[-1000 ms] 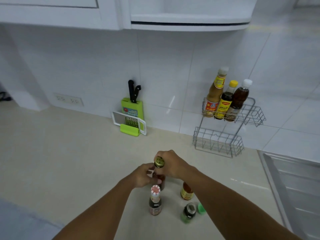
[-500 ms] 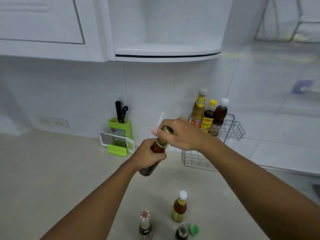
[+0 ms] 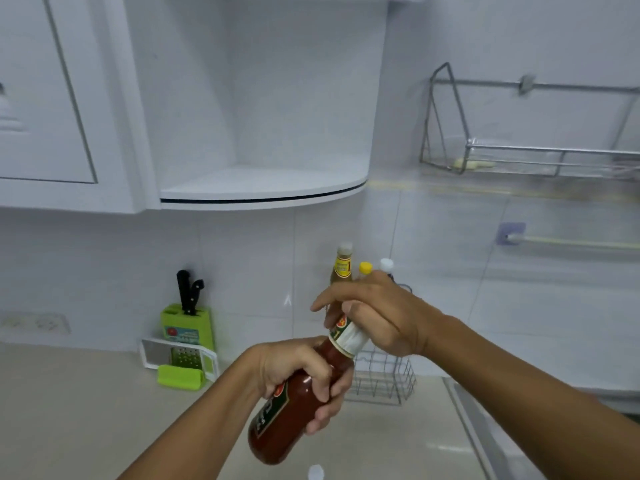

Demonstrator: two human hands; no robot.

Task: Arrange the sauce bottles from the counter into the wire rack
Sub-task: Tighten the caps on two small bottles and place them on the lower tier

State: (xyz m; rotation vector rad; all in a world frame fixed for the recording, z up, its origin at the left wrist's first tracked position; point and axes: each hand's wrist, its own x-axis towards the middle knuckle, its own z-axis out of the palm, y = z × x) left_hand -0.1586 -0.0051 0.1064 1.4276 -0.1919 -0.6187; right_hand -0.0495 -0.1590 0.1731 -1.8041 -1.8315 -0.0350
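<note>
A dark red sauce bottle (image 3: 280, 427) with a green label is held tilted in the air above the counter. My left hand (image 3: 298, 372) grips its body. My right hand (image 3: 377, 313) is closed over its neck and cap. Behind my right hand stands the wire rack (image 3: 384, 379), against the tiled wall. Three bottles stand in its upper tier: a tall one with a yellow label (image 3: 343, 265), one with a yellow cap (image 3: 365, 268) and one with a white cap (image 3: 387, 264). Their lower parts are hidden. A white bottle cap (image 3: 315, 472) shows at the bottom edge.
A green knife block with black knives (image 3: 187, 323) and a grater (image 3: 180, 358) stands at the wall on the left. A curved white shelf (image 3: 263, 188) hangs overhead. A metal dish rack (image 3: 519, 157) is mounted at upper right. The sink edge (image 3: 471, 427) lies to the right.
Both hands lifted the red bottle off the counter and raised it toward the rack. The view tilted up, so the other counter bottles dropped out of sight.
</note>
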